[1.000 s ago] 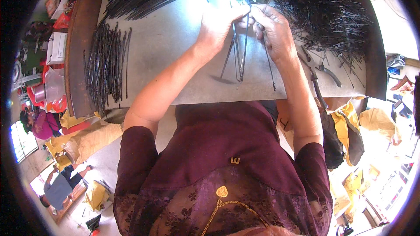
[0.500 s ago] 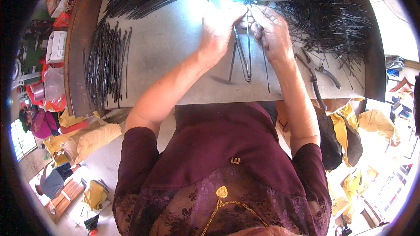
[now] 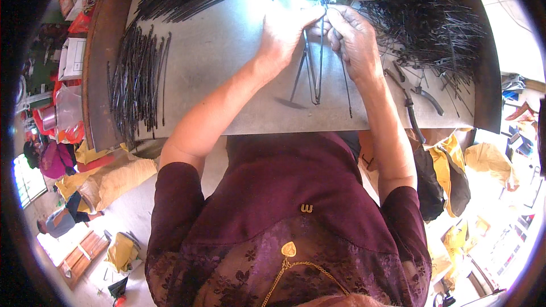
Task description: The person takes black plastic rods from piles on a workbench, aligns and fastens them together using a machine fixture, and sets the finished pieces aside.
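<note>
Pointing at the counter's near edge (image 3: 273, 131), a rod (image 3: 346, 86) hangs from the pinching right hand (image 3: 355, 40). Glare hides the left hand's (image 3: 284, 34) grip.

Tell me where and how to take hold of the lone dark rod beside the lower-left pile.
Probably pinch the rod around its middle, from its right: it is long and thin, with tabletop on that side and the pile on its left.
</note>
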Demonstrator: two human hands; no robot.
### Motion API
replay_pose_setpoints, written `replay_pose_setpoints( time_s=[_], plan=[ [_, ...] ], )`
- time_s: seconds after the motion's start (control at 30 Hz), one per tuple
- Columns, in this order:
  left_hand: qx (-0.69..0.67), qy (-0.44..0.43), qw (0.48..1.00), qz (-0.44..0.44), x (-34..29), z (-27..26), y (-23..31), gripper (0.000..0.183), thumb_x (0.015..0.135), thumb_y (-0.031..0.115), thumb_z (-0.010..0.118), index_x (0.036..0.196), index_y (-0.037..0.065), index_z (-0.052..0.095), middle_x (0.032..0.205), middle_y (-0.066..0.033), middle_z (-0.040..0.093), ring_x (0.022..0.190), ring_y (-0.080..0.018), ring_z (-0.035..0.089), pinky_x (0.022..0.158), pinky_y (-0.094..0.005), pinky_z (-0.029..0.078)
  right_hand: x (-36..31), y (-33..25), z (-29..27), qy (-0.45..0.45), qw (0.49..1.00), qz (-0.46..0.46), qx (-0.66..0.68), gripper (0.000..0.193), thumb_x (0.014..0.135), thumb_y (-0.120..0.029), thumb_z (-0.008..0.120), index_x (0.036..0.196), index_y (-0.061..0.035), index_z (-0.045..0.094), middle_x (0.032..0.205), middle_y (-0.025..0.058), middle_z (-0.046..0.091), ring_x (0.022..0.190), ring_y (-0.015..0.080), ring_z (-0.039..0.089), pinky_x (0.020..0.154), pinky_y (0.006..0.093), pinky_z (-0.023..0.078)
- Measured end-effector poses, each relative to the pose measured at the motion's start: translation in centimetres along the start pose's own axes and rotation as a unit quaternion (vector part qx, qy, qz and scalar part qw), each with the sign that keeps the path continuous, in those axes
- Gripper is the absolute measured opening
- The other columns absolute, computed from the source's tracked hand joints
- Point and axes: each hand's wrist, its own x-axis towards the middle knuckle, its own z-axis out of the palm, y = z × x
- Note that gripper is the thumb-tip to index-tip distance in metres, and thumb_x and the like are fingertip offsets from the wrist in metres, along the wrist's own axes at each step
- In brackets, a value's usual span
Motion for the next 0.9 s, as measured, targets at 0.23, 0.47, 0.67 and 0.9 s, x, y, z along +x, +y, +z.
replay_pose_setpoints(
  time_s=[0.23,0.47,0.67,0.9],
  plan=[
    [-0.051,-0.012,0.999,0.007,0.5,0.1,-0.7,0.007,0.083,0.007,0.067,0.083,0.000,0.067,0.074,-0.0035,0.065,0.064,-0.0089,0.059,0.057,-0.0226,0.047,0.2,0.2,0.0,-0.001,1.000,-0.017,0.020,0.018,0.093,-0.021,0.054,0.092,-0.0039,0.061,0.069,0.0001,0.059,0.048,0.0020,0.042,0.039,0.0175,0.026],
    [-0.031,0.022,0.999,-0.019,0.1,1.0,-0.9,0.004,0.082,0.005,0.067,0.082,0.000,0.067,0.073,-0.0042,0.065,0.065,-0.0090,0.059,0.058,-0.0223,0.047,0.1,0.4,-0.5,0.010,1.000,0.023,0.011,0.020,0.092,-0.022,0.055,0.098,-0.0040,0.063,0.066,-0.0007,0.058,0.048,0.0021,0.044,0.038,0.0178,0.027],
    [-0.081,0.036,0.995,-0.044,0.0,1.1,-1.2,0.008,0.080,0.004,0.068,0.085,-0.002,0.067,0.076,-0.0054,0.066,0.067,-0.0105,0.060,0.060,-0.0233,0.048,0.1,-0.5,-0.6,0.018,0.999,0.013,-0.031,0.023,0.092,-0.023,0.056,0.101,-0.0032,0.062,0.066,-0.0003,0.059,0.047,0.0023,0.043,0.038,0.0181,0.028],
    [-0.108,0.038,0.993,-0.029,0.3,1.2,-0.6,0.007,0.079,0.001,0.068,0.084,-0.001,0.064,0.077,-0.0061,0.065,0.068,-0.0120,0.062,0.061,-0.0242,0.050,0.0,-0.4,-0.6,-0.022,0.998,0.038,0.047,0.018,0.093,-0.020,0.055,0.096,-0.0030,0.061,0.067,-0.0003,0.059,0.047,0.0018,0.041,0.039,0.0161,0.026]
  ],
)
